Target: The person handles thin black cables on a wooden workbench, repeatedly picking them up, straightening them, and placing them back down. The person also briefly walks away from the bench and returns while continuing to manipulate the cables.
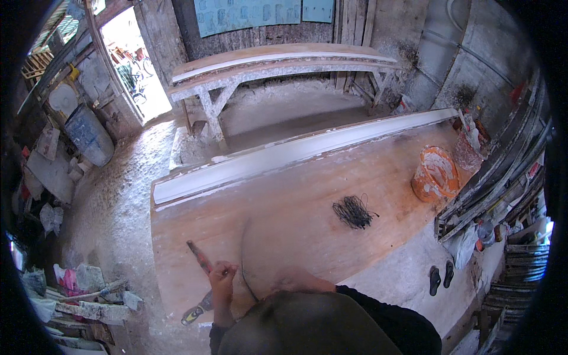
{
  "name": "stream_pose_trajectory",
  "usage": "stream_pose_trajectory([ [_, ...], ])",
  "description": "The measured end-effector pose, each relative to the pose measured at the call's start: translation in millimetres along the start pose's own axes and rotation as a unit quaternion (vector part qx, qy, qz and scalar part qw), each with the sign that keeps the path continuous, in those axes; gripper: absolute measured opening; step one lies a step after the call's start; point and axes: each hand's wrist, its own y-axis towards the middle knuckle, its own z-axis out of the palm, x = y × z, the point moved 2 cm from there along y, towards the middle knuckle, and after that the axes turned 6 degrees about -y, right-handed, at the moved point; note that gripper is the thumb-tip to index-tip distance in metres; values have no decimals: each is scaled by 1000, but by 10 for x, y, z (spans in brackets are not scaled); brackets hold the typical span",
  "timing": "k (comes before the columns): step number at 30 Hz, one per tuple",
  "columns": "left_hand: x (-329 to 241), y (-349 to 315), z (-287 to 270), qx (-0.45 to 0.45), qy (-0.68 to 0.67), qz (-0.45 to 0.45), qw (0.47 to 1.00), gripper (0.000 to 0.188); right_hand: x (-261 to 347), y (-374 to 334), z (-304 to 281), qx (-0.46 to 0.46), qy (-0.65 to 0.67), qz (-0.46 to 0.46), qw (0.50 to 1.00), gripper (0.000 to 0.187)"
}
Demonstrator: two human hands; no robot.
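My left hand (222, 277) is closed near the front of the wooden table, fingertips pinched at a thin black wire (242, 251) that curves across the tabletop. Right beside its knuckles is a red-and-black handled tool (199, 254); whether the hand touches it is unclear. A yellow-and-black tool (192, 315) lies by my left wrist. My right hand (299, 280) is smeared by motion just ahead of my head covering, which hides part of it, so its fingers cannot be read. Farther right on the table sits a loose tangled bundle of black wire (354, 212).
A long white moulding (296, 151) runs along the table's (284, 201) far edge. An orange plaster-smeared bucket (436, 173) stands at the right end. Behind is a white-stained bench (284, 62). A blue drum (89, 135) stands left, slippers (441, 278) lie right, and stacked strips (503, 160) lean beyond.
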Motion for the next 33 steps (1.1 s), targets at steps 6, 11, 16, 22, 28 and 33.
stream_pose_trajectory([
  [6,505,144,86,-4,72,63,995,5,68,-37,-105,14,48,64,997,26],
  [11,547,51,15,56,144,-48,987,15,-542,-230,-690,-92,3,162,983,15],
  [16,496,-143,-94,21,412,-159,897,32,-1234,-725,-1285,-329,-328,331,821,15],
  [22,649,-237,-41,93,489,-136,856,32,-1071,-734,-1401,-427,-513,334,665,26],
  [28,694,-181,17,79,369,-119,918,33,-1022,-193,-766,-294,-246,136,914,28],
  [33,374,-85,272,85,231,-139,959,25,-195,315,-155,-84,170,158,969,24],
])
